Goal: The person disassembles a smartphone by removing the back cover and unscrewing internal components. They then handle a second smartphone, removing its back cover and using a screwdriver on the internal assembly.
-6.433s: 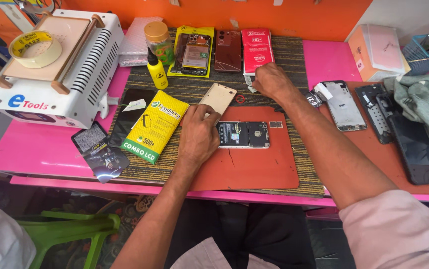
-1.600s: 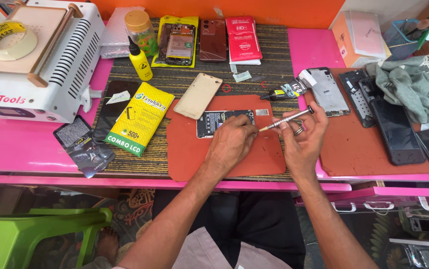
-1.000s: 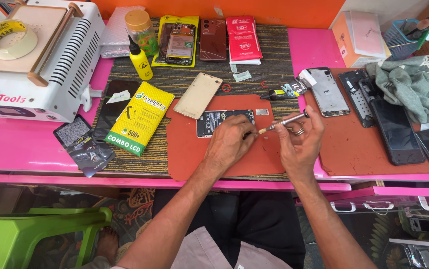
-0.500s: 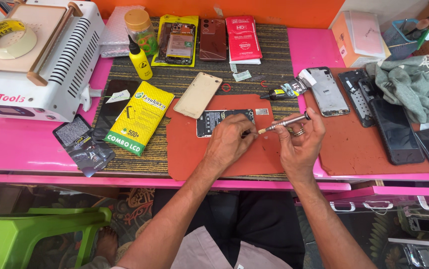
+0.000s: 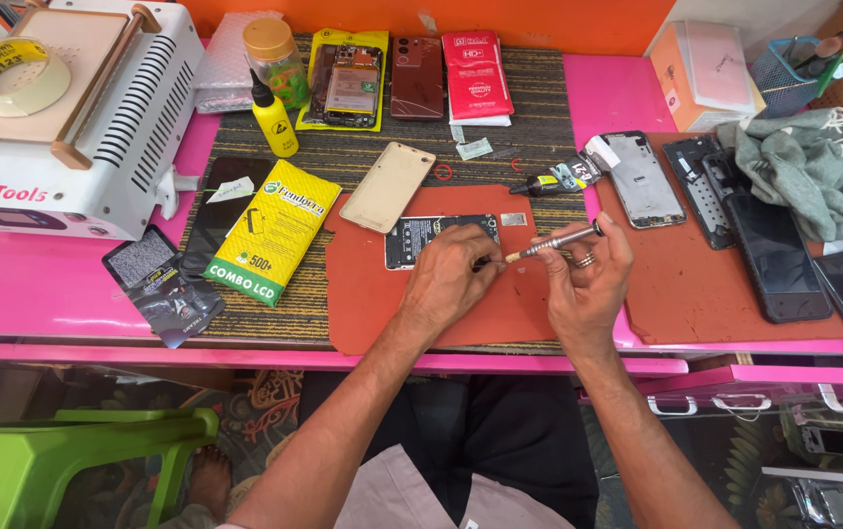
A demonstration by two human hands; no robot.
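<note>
An opened phone (image 5: 431,235) with its back off lies on a red-brown mat (image 5: 372,294) in the middle of the bench. My left hand (image 5: 451,279) rests on the phone's lower right part and holds it down. My right hand (image 5: 588,284) is closed around a small silver screwdriver (image 5: 553,242), whose tip points left at the phone's right end, close to my left fingers. A gold back cover (image 5: 389,186) lies just above and left of the phone.
A white heating machine (image 5: 78,118) with a tape roll stands at the left. A yellow packet (image 5: 269,230), a yellow bottle (image 5: 272,118), a glue tube (image 5: 551,179), several phone frames (image 5: 642,176), dark screens (image 5: 769,250) and a grey cloth (image 5: 813,167) surround the mat.
My right hand picked up the screwdriver and brought it down to the phone. Over the last second the screwdriver tip has crept slightly left toward the phone while my left hand stayed put.
</note>
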